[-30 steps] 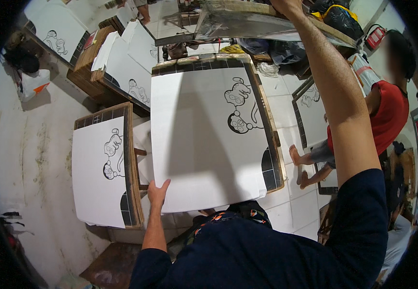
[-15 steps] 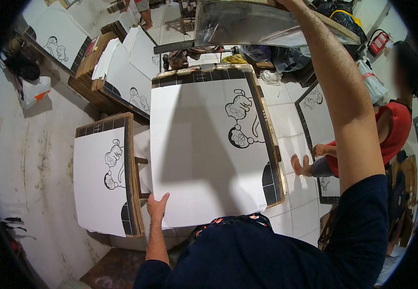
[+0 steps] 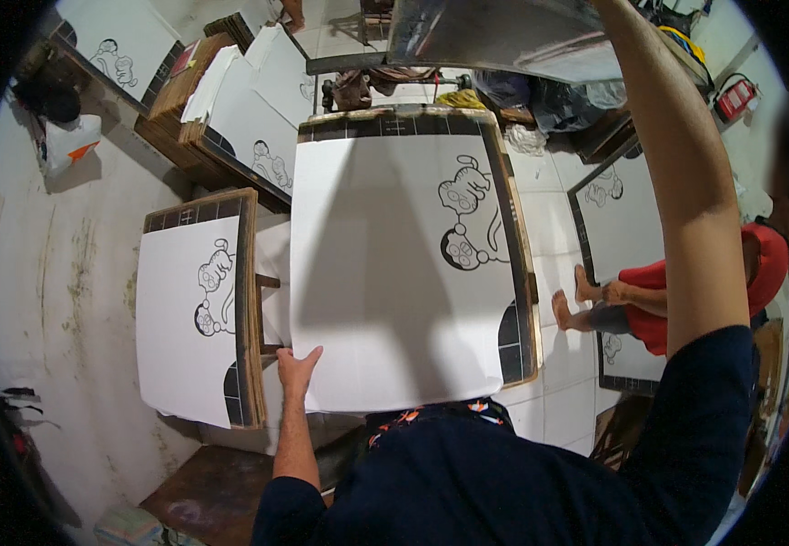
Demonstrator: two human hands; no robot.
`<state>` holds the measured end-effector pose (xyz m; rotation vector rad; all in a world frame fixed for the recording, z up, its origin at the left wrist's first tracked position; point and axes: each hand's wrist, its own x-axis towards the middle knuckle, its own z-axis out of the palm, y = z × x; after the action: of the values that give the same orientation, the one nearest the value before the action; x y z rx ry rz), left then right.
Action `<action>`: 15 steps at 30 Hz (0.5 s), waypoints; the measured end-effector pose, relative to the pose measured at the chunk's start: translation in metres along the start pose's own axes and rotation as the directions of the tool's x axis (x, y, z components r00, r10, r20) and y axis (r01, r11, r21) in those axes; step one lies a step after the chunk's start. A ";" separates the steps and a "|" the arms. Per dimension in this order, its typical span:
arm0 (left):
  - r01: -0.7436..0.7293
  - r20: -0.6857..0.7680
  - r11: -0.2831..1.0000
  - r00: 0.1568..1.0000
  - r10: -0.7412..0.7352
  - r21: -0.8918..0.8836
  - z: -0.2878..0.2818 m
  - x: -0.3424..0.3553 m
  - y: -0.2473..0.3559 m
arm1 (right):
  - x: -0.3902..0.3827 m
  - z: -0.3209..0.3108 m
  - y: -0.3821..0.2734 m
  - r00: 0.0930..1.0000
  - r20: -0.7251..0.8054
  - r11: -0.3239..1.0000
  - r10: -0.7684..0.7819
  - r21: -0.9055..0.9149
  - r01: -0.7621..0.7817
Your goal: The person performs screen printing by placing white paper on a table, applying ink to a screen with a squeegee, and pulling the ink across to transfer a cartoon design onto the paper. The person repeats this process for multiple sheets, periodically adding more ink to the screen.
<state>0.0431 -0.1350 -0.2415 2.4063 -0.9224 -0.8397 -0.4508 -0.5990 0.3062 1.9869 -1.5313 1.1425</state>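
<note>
A white sheet [image 3: 394, 382] covers a black-bordered board [image 3: 508, 346] in front of me, with a black line drawing of two cartoon animals [image 3: 467, 218] on its right side. At the sheet's near left corner rests my left hand [image 3: 297, 370], its thumb spread over the white surface and its fingers by the edge. My right arm [image 3: 685, 155] reaches far up to a raised framed screen [image 3: 503, 41] with a grey, smeared face. The right hand itself lies beyond the picture's upper edge. The arm's shadow falls across the sheet.
Similar printed boards stand at the left [image 3: 190, 337], upper left [image 3: 267, 136] and right [image 3: 617, 218]. A person in red [image 3: 763, 264] sits at the right, bare feet on the tiles. Dark bags [image 3: 562, 105] lie behind the board; a fire extinguisher [image 3: 735, 98] hangs on the wall.
The raised screen and my right arm have shifted up and right in view, taking the right hand out of sight. My left hand keeps its place at the corner. The seated person has leaned forward.
</note>
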 end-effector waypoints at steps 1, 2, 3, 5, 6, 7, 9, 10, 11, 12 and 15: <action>-0.041 -0.013 0.999 0.999 0.041 0.004 0.003 0.003 -0.004 | 0.001 -0.001 0.000 0.999 0.029 1.000 -0.017 0.008 0.016; -0.055 -0.007 0.998 0.998 0.055 0.007 0.006 0.004 -0.006 | 0.002 -0.003 -0.001 0.998 0.056 0.999 -0.037 0.017 0.036; -0.068 0.001 0.998 0.998 0.068 0.011 0.008 0.004 -0.006 | 0.002 -0.003 -0.001 0.998 0.047 0.999 -0.032 0.004 0.031; -0.006 -0.025 1.000 1.000 0.006 0.015 0.012 0.001 -0.002 | 0.003 -0.003 -0.002 0.999 0.025 0.999 -0.031 0.020 0.030; 0.031 -0.050 0.999 0.998 -0.030 0.018 0.013 0.000 0.005 | 0.003 -0.002 -0.003 1.000 0.012 0.999 -0.028 0.027 0.028; -0.013 -0.165 0.997 0.986 0.025 0.072 0.017 0.000 0.015 | 0.005 -0.003 -0.003 0.994 0.082 0.996 0.066 0.057 -0.071; -0.042 -0.389 0.978 0.913 0.121 0.205 0.032 0.000 0.044 | 0.008 0.000 -0.003 0.999 0.042 0.992 0.010 0.124 -0.015; -0.175 -0.447 0.957 0.855 0.264 0.231 0.044 0.007 0.066 | 0.010 0.002 -0.003 1.000 0.019 0.988 -0.017 0.155 0.014; -0.291 -0.491 0.918 0.778 0.392 0.271 0.057 0.018 0.092 | 0.014 0.002 -0.003 0.997 0.038 0.994 0.060 0.084 -0.063; -0.398 -0.467 0.860 0.723 0.509 0.321 0.073 0.033 0.123 | 0.018 0.003 -0.003 0.995 0.060 0.991 0.078 0.107 -0.084; -0.678 -0.415 0.665 0.533 0.738 0.312 0.129 0.080 0.230 | 0.033 0.007 -0.001 0.988 0.100 0.984 0.121 0.119 -0.132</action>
<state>-0.0979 -0.3714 -0.2342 1.8529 -1.5617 0.1808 -0.4451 -0.6246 0.3282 2.0759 -1.6926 1.2404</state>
